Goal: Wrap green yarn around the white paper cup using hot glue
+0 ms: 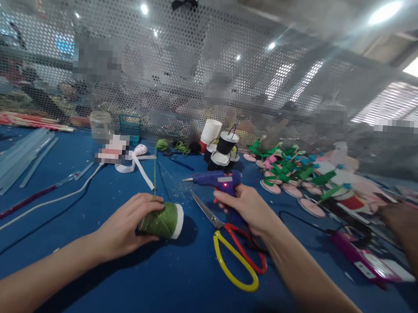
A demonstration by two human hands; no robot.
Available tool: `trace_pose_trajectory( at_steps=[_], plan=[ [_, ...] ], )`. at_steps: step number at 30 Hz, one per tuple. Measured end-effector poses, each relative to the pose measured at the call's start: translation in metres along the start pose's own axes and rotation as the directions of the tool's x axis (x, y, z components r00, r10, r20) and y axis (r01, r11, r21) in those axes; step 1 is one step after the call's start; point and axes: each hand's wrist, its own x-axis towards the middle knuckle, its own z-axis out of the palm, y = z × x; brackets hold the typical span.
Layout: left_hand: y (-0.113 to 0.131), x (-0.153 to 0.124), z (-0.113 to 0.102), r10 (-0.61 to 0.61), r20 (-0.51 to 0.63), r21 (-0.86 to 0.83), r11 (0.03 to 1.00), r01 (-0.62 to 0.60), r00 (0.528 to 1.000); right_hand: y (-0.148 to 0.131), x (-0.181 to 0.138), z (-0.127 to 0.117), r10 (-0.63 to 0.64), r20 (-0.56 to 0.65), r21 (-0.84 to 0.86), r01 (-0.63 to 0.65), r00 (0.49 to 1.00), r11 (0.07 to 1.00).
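Left hand [129, 225] is closed around a green cylinder [167, 220], which is held on its side to the left of the scissors [219, 224]. The cylinder is covered in wound yarn; the end turned toward the scissors is finished with a smooth white rim. A yarn strand [155, 172] is led from it to a fuzzy green ball [161, 145], located beyond the scissors and to their left. Whether the cylinder is supported by the blue table [192, 298] cannot be told. By the right hand [250, 207], a blue plastic glue gun [211, 178] is gripped just beyond the scissors, its tapered nozzle pointed left. The scissors are fitted with metal blades and looped handles, one yellow and one red; the space between the hands is partly obstructed by them. Farther beyond the scissors, black-sided cups [228, 143] are stacked beside white cups [211, 128]. To the right of the scissors, green-leaved figures [282, 173] are mounted on round pink bases, and a glossy magenta power strip [361, 255] is placed. Far left of the scissors, translucent sticks [19, 160] are laid.
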Motion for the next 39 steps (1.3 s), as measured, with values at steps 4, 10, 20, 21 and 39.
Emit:
trace_pose_trajectory(
  at_steps=[4, 10, 20, 21, 39],
  plan=[
    [-0.002, 0.0, 0.001, -0.012, -0.007, 0.0, 1.0, 0.012, 1.0, 0.006, 0.027, 0.0, 0.066, -0.043, -0.07, -0.069, 0.997, 0.995],
    [-0.001, 0.0, 0.001, -0.004, -0.022, 0.053, 0.999, 0.006, 1.0, 0.028, 0.06, 0.011, 0.121, -0.102, -0.278, -0.145, 0.987, 0.949],
    [0.001, 0.002, 0.0, -0.031, 0.016, 0.068, 0.997, 0.03, 0.999, -0.017, 0.017, 0.048, -0.311, 0.075, -0.473, 0.309, 0.947, 0.825],
    [0.002, 0.002, 0.0, -0.035, 0.021, 0.063, 0.997, 0.034, 0.999, -0.024, 0.007, 0.057, -0.394, 0.214, -0.436, 0.449, 0.894, 0.78],
    [0.012, 0.004, -0.002, -0.332, 0.008, -0.297, 0.9, 0.319, 0.943, -0.026, -0.018, 0.055, -0.289, 0.149, 0.223, 0.253, 0.946, 0.941]
  ],
)
